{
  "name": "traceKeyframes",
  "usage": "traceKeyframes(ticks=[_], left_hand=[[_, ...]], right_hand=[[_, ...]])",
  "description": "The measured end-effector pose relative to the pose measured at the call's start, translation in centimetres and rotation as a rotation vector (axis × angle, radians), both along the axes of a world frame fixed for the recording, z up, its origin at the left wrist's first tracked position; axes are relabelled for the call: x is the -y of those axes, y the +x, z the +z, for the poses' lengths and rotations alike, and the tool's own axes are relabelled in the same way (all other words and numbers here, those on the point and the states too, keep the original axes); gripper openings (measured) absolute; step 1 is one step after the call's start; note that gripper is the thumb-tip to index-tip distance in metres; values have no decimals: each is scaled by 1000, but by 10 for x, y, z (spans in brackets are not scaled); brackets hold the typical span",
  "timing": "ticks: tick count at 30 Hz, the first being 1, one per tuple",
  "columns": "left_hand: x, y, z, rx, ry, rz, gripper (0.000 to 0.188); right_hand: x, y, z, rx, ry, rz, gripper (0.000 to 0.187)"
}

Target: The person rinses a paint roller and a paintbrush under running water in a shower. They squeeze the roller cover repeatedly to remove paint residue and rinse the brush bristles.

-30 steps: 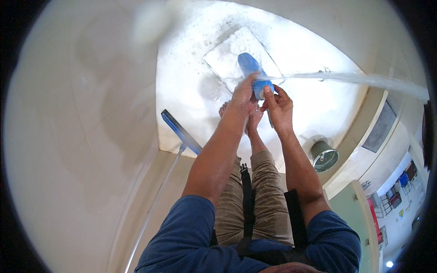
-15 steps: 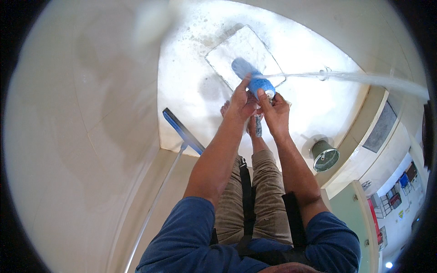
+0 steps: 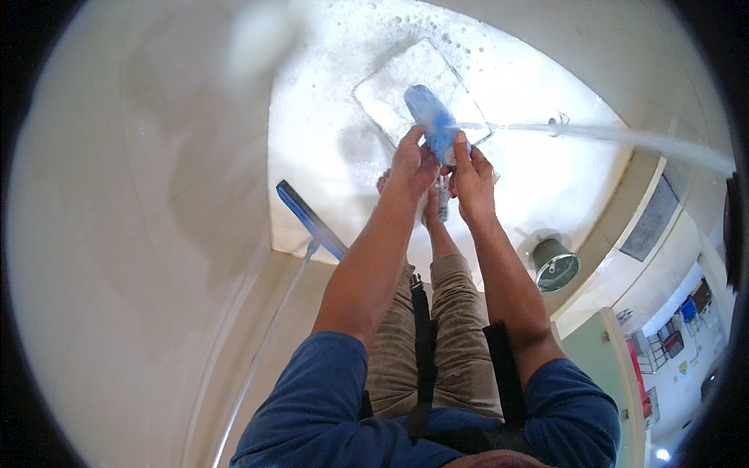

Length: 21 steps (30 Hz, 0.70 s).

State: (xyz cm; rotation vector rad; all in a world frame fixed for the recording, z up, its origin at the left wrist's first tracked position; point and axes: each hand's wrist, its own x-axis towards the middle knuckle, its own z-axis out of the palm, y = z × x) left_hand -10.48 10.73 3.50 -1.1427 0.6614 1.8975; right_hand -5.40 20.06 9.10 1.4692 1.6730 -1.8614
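A wet blue paint roller (image 3: 425,105) slants away from me between my hands, its far end over a pale square slab (image 3: 417,66) in the floor. My left hand (image 3: 413,162) has its fingers curled against the near left side of the sleeve. At the sleeve's near right end, my right hand (image 3: 472,173) grips with thumb and fingers. Below them shows a grey, ribbed handle (image 3: 443,201), partly covered by my hands; how it joins the roller is hidden. A jet of water (image 3: 577,131) comes in from the right and strikes the middle of the sleeve.
A long-handled squeegee (image 3: 312,221) leans at the left near the wall. On the right stands a green bucket-like container (image 3: 555,264) beside a raised ledge with a grey panel (image 3: 651,218). A greenish door (image 3: 597,363) is at lower right. My bare feet are on the wet white floor.
The roller has turned a little more upright and its far end has moved slightly away. My right hand has shifted slightly upward along its near end. Bubbles and splashes show more on the far floor.
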Motion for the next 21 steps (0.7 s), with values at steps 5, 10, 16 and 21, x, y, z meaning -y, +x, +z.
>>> traceKeyframes(ticks=[5,10,16,21], left_hand=[[-8,-9,-18,-177,-61,128,37],[-6,-23,-5,27,115,281,36],[-4,-12,-18,-127,85,165,37],[-1,-9,-19,-166,-48,-36,38]], right_hand=[[-11,-20,11,36,-256,-152,43],[-19,-17,14,64,-405,-230,38],[-15,-11,17,-10,-379,-279,51],[-6,0,15,26,-164,-31,53]])
